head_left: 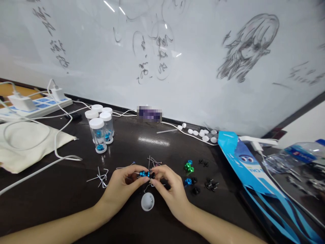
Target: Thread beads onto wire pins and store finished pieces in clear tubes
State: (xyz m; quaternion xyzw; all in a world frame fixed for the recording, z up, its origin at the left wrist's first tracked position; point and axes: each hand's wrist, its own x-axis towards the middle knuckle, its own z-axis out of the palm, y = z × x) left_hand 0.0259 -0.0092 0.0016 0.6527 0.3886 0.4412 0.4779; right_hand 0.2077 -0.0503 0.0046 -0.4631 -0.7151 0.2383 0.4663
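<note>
Between the fingertips of my left hand [121, 189] is a small blue metal fitting [143, 174]. My right hand [173, 194] pinches a small black round piece [152, 175] against the fitting's right end. Whether the two are joined is too small to tell. Just below the hands stands a white, translucent round cup or cap [147, 202] with something dark in it. Thin metal pins and hex keys lie behind the fingers, partly hidden. To the left of my left hand is a loose pile of silver hex keys [102, 177].
Several clear tubes with white lids [97, 124] stand at the left back, blue parts inside. Right of my hands lie green fittings [189, 167], blue fittings [188, 182] and black screws [211, 184]. White caps [195, 133] line the whiteboard's foot. A blue bag [243, 159], cables and a power strip [43, 105] flank the table.
</note>
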